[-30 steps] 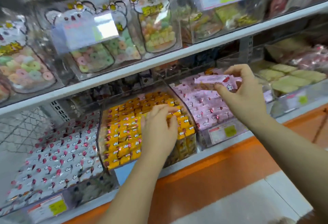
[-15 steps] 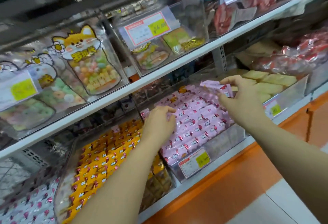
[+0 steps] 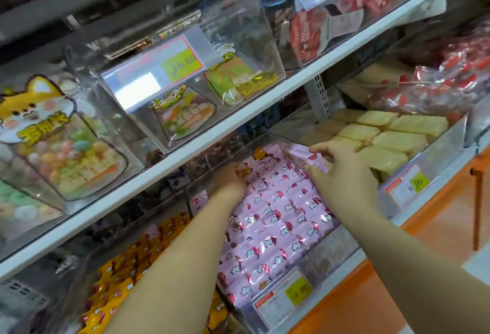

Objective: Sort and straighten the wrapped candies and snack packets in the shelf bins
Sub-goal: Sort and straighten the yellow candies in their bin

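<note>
A clear bin (image 3: 334,246) on the lower shelf holds rows of pink wrapped candies (image 3: 278,217). My right hand (image 3: 342,177) pinches one pink candy packet (image 3: 302,155) between thumb and fingers, just above the bin's back right corner. My left hand (image 3: 229,178) reaches to the bin's back left, fingers curled round a yellow-wrapped candy (image 3: 245,171) lying among the pink ones. Another yellow candy (image 3: 259,152) lies at the very back. To the left, a second bin holds the yellow wrapped candies (image 3: 124,283).
Pale yellow snack packets (image 3: 384,137) fill the bin to the right, with red-wrapped sweets (image 3: 437,92) behind them. The white upper shelf (image 3: 212,132) overhangs closely, carrying clear bins and cat-printed candy bags (image 3: 53,137). An orange base panel (image 3: 437,227) runs below.
My left hand left the yellow candy bin and moved right to the back of the pink bin. My right hand brought the pink packet down closer to the pile. The view swung right.
</note>
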